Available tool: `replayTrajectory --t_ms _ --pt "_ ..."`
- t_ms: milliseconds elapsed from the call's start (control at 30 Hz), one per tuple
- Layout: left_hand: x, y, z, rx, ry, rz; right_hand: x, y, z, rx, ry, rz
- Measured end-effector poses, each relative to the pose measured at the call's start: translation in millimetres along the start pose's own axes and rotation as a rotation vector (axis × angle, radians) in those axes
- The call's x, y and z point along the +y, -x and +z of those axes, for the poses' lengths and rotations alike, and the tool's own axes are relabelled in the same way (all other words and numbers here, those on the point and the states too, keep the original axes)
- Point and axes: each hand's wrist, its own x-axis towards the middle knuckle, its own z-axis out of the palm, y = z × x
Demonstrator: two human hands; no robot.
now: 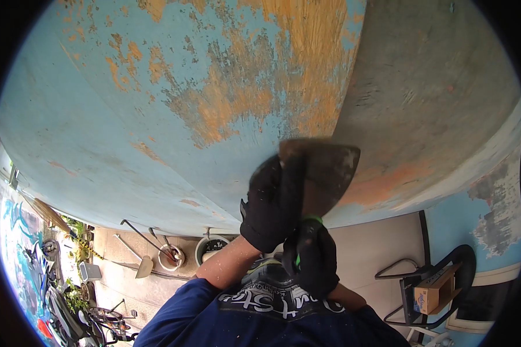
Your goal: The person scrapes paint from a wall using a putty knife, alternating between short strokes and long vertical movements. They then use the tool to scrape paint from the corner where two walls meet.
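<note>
A wide, dirty metal scraper with a green handle stands blade up in front of the wall. My right hand, in a black glove, is closed round its handle, low in front of my chest. Higher and to the left, my left hand, also black-gloved, grips the blade's left side with its fingers together; some fingertips are hidden. Behind the blade, the light blue painted wall shows worn orange and grey patches.
At the lower left are a small bucket with tools, a larger tub, a long-handled tool on the floor, plants and bicycles. A cardboard box sits on a black-framed chair at the lower right.
</note>
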Motion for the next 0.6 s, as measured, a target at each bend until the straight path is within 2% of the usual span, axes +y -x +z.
replayTrajectory --t_ms 33,67,100,133,200,233,267,300,333,367,400,467,500,567,600 --pt "7.0 -5.6 -1.4 0.07 -0.045 0.031 0.5 -12.8 0.2 0.001 0.001 0.001" --pt "13.9 -8.1 -3.9 0.135 -0.092 0.047 3.8 -26.2 3.5 0.379 0.329 -0.445" --pt "20.1 -17.9 -8.8 0.132 -0.255 0.286 5.2 -30.8 4.9 0.752 0.662 -0.902" --pt "27.2 -13.0 -6.9 0.139 -0.255 0.293 1.8 -23.8 -0.8 0.753 0.662 -0.911" --pt "38.7 -1.0 -2.5 0.034 0.076 0.123 -0.4 -1.6 -18.5 0.061 -0.204 -0.241" --pt "20.4 2.4 -4.9 -0.047 -0.127 0.387 22.2 10.5 -15.8 0.058 -0.199 -0.254" --pt "9.6 9.8 -3.3 -0.041 -0.128 0.391 58.6 23.3 -5.8 0.18 0.19 -0.476" --pt "0.7 18.5 -0.5 -0.075 -0.093 0.264 78.4 28.1 0.1 0.3 0.581 -0.685" --pt "-3.9 23.8 1.3 -0.11 -0.058 0.131 78.2 26.6 1.0 0.297 0.579 -0.682" --pt "-3.1 22.3 1.4 -0.07 -0.169 0.276 75.9 24.9 2.9 0.353 0.635 -0.749" --pt "-6.2 23.3 1.5 -0.072 -0.169 0.27 73.0 22.7 4.0 0.409 0.691 -0.816" --pt "-14.2 25.9 1.2 -0.103 0.03 -0.08 62.2 19.5 2.4 0.405 0.631 -0.794" --pt "-17.2 26.1 0.7 -0.104 0.03 -0.08 57.0 17.5 1.3 0.406 0.572 -0.78" --pt "-21.3 25.6 -1.0 -0.109 -0.246 0.26 51.2 13.7 1.1 0.445 0.573 -0.791" --pt "-21.5 24.9 -0.8 -0.109 -0.246 0.261 47.9 12.2 1.5 0.482 0.575 -0.802"
